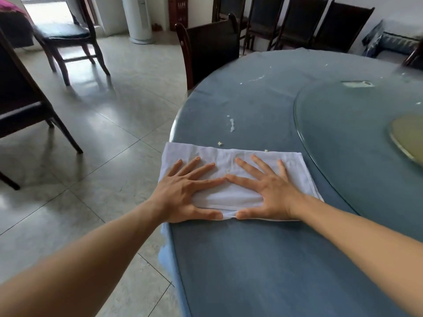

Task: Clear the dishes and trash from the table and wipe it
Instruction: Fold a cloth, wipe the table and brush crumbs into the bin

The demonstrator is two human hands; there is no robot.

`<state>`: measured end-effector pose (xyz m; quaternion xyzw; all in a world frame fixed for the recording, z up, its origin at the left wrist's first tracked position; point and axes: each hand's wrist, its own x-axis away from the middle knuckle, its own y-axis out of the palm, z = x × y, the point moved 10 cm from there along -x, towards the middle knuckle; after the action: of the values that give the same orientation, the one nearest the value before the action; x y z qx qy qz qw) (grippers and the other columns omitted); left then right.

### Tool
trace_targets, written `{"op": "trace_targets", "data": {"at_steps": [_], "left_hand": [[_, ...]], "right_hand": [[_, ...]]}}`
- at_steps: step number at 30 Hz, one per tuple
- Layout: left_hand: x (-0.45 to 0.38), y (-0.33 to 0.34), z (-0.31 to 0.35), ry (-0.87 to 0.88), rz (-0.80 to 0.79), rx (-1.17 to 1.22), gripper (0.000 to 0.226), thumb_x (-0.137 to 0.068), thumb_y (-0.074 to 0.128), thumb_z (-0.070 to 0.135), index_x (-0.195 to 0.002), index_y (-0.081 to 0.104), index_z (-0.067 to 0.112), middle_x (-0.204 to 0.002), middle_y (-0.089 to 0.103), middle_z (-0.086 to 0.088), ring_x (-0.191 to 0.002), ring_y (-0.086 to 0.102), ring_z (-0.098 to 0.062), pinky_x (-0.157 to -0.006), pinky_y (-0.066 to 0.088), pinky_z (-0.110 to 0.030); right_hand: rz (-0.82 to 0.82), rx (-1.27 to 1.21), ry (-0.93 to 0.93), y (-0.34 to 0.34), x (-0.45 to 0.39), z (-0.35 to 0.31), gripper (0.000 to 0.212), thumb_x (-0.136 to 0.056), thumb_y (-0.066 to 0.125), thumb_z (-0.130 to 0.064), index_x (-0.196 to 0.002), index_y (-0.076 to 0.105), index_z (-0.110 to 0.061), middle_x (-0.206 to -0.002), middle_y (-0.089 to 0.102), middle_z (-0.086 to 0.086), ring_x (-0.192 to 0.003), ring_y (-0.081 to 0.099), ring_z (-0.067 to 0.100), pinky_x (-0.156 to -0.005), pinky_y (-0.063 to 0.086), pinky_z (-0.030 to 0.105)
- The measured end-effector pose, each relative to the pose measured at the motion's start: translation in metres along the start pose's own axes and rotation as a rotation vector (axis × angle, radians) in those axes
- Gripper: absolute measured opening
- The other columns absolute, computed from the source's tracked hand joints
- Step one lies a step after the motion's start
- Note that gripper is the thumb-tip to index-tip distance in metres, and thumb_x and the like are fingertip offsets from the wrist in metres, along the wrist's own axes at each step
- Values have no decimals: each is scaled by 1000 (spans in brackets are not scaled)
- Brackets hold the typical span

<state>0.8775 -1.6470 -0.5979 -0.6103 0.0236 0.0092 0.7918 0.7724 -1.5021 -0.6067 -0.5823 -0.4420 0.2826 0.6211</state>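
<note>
Both hands, left (183, 193) right (270, 191), flat on white cloth (229, 161), blue table (251, 259).

Dining room: round table (263, 259), chairs (210, 49)

head cam | worn, faces forward-down | close over table (263, 259) edge | single view

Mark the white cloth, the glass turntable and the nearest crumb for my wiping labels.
white cloth (231, 157), head view, bare upper part beyond the fingers.
glass turntable (343, 133), head view, clear glass near its left rim.
crumb (220, 143), head view, on the speck itself.
</note>
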Motion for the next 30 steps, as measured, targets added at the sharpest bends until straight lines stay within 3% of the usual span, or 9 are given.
{"op": "trace_targets", "data": {"at_steps": [10, 30], "left_hand": [[-54, -9, -42, 96, -35, 17, 85, -70, 38, 99, -145, 6, 73, -168, 6, 24, -158, -4, -13, -127, -2, -46], [-212, -25, -134, 312, -108, 37, 87, -70, 43, 98, -145, 7, 73, -167, 3, 26, -157, -8, -10, -127, -2, -45]], "right_hand": [[-14, -17, 96, -14, -46, 20, 91, -59, 23, -108, -139, -10, -81, -164, -26, -30, -154, -30, 15, -113, -11, 77], [-7, -73, 330, -46, -163, 89, 94, -59, 18, -107, -142, -11, -77, -161, -32, -32, -152, -34, 13, -115, -9, 75]]}}
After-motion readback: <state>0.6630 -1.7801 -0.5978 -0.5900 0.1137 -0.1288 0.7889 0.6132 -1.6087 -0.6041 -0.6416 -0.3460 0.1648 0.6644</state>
